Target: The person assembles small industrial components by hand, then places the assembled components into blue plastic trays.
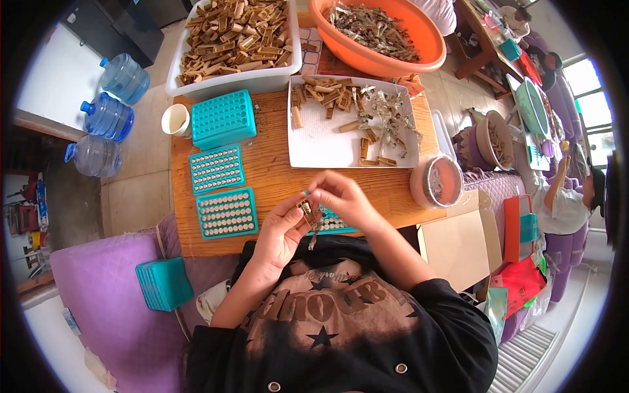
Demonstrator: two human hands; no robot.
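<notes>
My left hand (278, 232) grips a small gold-brown plastic casing (306, 211) above the table's near edge. Thin silvery wires (314, 240) dangle beneath it. Directly above, my right hand (342, 198) pinches at the casing's upper end; whatever sits between its fingertips is too small to make out. Partly hidden behind both hands lies a teal tray of small round metal pieces (333, 223). Two more filled teal trays rest to the left, a nearer one (227, 213) and a farther one (217, 169). A white shallow box (314, 149) holds loose casings and wired parts.
At the back stand a white tub (288, 69) of brown casings and an orange basin (419, 64) of wired parts. A teal tray stack (223, 119), a white cup (176, 120) and a clear round container (438, 182) edge the wooden table (268, 177). Other people sit far right.
</notes>
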